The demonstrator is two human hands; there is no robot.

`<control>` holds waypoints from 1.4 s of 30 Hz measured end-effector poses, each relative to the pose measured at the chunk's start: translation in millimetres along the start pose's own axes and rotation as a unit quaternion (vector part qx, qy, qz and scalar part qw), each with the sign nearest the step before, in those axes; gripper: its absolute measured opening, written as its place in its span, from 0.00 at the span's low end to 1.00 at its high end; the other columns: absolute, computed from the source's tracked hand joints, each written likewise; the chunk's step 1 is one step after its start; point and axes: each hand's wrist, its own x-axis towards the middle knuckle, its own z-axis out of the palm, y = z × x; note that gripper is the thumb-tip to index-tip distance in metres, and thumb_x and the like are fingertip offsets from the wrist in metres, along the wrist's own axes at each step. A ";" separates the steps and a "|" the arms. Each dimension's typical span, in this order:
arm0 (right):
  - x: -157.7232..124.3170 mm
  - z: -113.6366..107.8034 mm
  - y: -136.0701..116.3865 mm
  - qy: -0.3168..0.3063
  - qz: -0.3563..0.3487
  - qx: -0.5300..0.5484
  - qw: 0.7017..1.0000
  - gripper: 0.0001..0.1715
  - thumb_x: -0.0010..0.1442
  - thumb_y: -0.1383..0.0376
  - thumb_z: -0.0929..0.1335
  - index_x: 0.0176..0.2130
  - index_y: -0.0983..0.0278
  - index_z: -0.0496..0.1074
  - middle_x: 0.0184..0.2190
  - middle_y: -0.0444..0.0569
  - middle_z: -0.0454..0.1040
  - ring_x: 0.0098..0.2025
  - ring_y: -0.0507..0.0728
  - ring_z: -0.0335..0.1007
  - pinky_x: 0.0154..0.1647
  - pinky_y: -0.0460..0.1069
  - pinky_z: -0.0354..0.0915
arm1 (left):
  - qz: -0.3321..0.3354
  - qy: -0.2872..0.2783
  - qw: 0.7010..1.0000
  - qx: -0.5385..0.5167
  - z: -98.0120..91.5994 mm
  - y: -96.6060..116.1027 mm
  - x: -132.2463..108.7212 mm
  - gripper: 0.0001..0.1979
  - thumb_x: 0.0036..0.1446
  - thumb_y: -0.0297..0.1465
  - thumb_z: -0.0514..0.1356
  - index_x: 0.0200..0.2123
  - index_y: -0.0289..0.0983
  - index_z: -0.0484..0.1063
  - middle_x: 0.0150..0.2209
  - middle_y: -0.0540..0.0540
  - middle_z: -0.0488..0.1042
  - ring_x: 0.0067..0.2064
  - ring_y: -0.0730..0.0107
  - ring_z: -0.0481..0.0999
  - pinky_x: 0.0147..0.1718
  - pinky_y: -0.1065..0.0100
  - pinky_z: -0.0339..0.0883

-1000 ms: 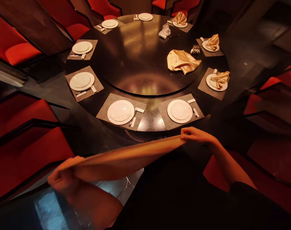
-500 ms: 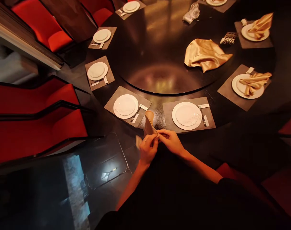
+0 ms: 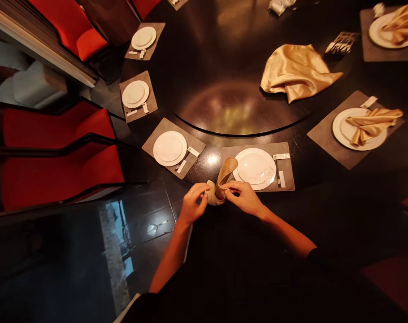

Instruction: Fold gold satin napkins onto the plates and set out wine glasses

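- Round dark bench (image 3: pixel 163 98), laid for dining, under low restaurant light
- Left hand (image 3: pixel 192 204) and right hand (image 3: pixel 244 197) grip a gold cloth napkin (image 3: pixel 221 184), fingers (image 3: pixel 232 188) clenched on its folds
- Napkin held upright above the near edge of a grey placemat (image 3: pixel 281 179), just beside a white plate (image 3: pixel 254 167)

A gold satin napkin (image 3: pixel 223 180) is folded and gathered into a narrow, funnel-like shape, standing nearly upright with its curled, open top tilted slightly right. Its paler, bunched base sits between the left hand (image 3: pixel 192 204) and right hand (image 3: pixel 244 198), pinched by both. It shows against the near edge of a grey placemat (image 3: pixel 284 172), just left of a white plate (image 3: pixel 254 168).
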 end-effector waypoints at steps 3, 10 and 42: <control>6.2 -11.6 -26.7 -0.063 -0.019 -0.012 0.998 0.15 0.70 0.58 0.70 0.45 0.64 0.84 0.41 0.51 0.84 0.40 0.56 0.79 0.46 0.51 0.75 | 0.095 -0.107 0.989 0.038 -21.9 9.2 48.9 0.22 0.63 0.29 0.62 0.60 0.40 0.78 0.66 0.34 0.76 0.70 0.47 0.72 0.67 0.41 0.71; -8.7 -16.1 -87.4 -0.107 0.008 -0.071 0.992 0.12 0.69 0.61 0.70 0.43 0.64 0.84 0.32 0.46 0.81 0.32 0.53 0.74 0.36 0.47 0.70 | 0.222 -0.333 0.915 0.057 -83.3 40.5 119.3 0.10 0.62 0.27 0.63 0.41 0.45 0.83 0.53 0.44 0.84 0.69 0.52 0.74 0.72 0.44 0.67; -11.2 19.0 -162.6 0.179 -0.225 -0.113 0.951 0.11 0.65 0.58 0.80 0.40 0.64 0.86 0.32 0.48 0.84 0.29 0.50 0.76 0.31 0.45 0.73 | 0.386 -0.136 0.896 0.171 -220.9 11.0 116.7 0.06 0.73 0.36 0.64 0.48 0.46 0.81 0.35 0.52 0.74 0.36 0.66 0.73 0.63 0.59 0.70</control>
